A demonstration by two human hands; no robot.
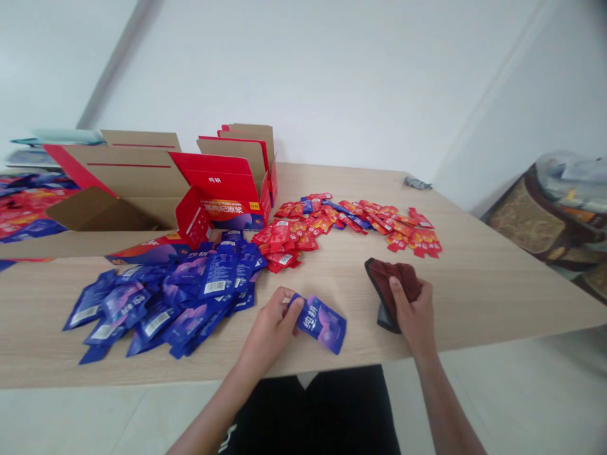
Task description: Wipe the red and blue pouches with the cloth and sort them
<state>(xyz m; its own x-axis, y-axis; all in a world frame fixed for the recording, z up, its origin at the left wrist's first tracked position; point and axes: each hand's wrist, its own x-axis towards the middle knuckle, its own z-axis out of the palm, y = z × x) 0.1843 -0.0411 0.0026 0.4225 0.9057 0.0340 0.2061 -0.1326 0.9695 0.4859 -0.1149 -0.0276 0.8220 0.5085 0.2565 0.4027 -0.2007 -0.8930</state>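
Between the thumb and fingers of my left hand (275,322) is one blue sachet (322,323), its printed front facing up, above the front part of the table. My right hand (415,309) grips a folded dark brown cloth (392,284) with a black edge; a grey patch shows beneath it. To the left of my left hand lies a heap of blue sachets (190,297), several with white barcode labels. Beyond both hands, red sachets (284,237) are piled and strung out to the right, with some blue ones among them.
An open cardboard box (133,170) stands at the left, with red boxes (227,183) beside it. More red and blue sachets (33,202) lie at the far left. A grey crumpled item (417,182) is near the wall. A patterned chair (521,215) holding plastic bags stands right of the table (484,278).
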